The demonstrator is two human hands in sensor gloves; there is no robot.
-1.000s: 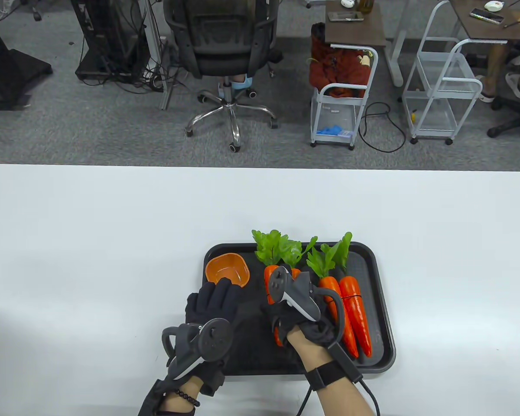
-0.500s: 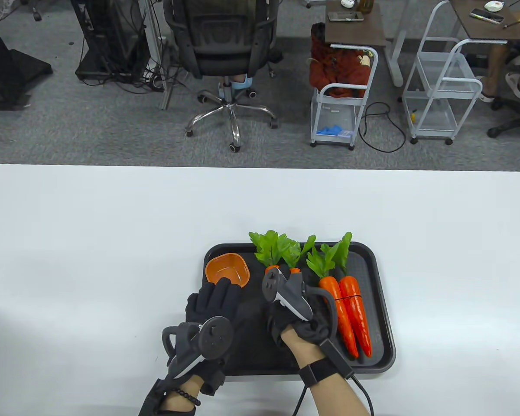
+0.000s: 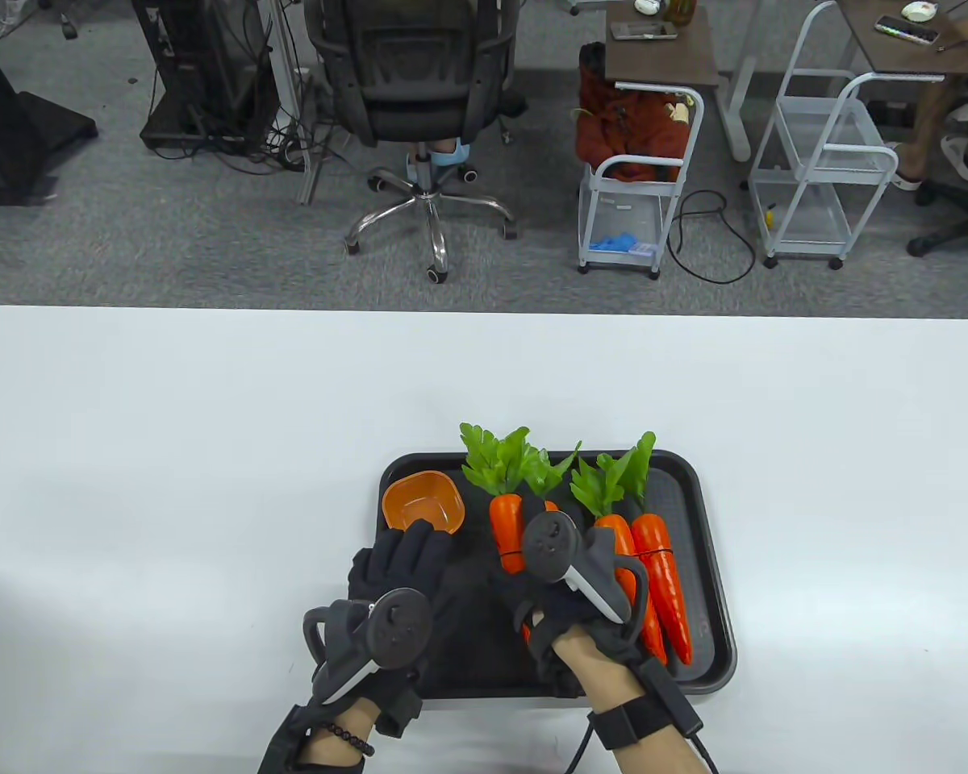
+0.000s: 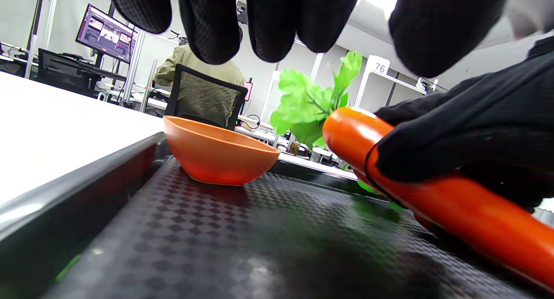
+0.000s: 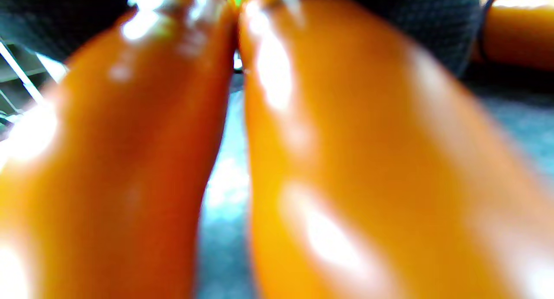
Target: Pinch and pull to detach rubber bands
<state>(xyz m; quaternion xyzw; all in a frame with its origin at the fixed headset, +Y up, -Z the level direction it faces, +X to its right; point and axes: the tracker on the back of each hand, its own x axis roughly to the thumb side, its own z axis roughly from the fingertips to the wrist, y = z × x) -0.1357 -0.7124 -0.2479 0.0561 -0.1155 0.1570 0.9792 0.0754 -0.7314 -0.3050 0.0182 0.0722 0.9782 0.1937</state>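
Mid-step: gripped the left carrot pair [image 3: 506, 524] on the tray [image 3: 714, 564] with the right hand [image 3: 569, 601], fingertip by its rubber band [image 4: 368, 169]. Left hand [image 3: 395, 564] hovered nearby, fingers spread. Next, probably: pinch band, pull toward tips.

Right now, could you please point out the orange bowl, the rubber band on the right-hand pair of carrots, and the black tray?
orange bowl [image 3: 423, 501]: table view, on its inner floor.
rubber band [image 3: 654, 553]: table view, on the dark line crossing the right-hand pair of carrots.
black tray [image 3: 690, 484]: table view, on its bare right rim.
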